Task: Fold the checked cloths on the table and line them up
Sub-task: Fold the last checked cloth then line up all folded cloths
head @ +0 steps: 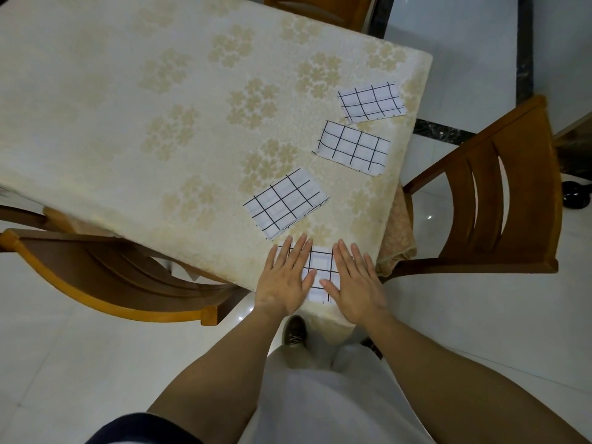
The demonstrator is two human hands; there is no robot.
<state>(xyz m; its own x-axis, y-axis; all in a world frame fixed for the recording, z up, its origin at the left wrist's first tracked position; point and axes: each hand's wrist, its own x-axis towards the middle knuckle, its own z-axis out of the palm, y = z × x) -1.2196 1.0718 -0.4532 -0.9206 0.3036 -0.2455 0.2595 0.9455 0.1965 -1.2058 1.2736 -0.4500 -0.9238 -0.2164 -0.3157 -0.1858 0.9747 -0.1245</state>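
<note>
While both palms lie flat, the left hand [286, 276] and right hand [355, 281] press the nearest checked cloth [320, 270], seemingly folded, fingers straight and gripping nothing.

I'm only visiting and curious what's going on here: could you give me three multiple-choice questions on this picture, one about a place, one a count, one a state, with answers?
1. Where is the cloth under the left hand and right hand?
A. at the near edge of the table
B. at its far corner
C. on a chair

2. How many checked cloths show?
A. two
B. four
C. six

3. How do the hands lie?
A. in fists
B. pinching a corner
C. flat, fingers straight

Answers:
1 A, it sits by the edge nearest the person.
2 B, three more cloths lie beyond it.
3 C, both palms press the cloth.
</note>
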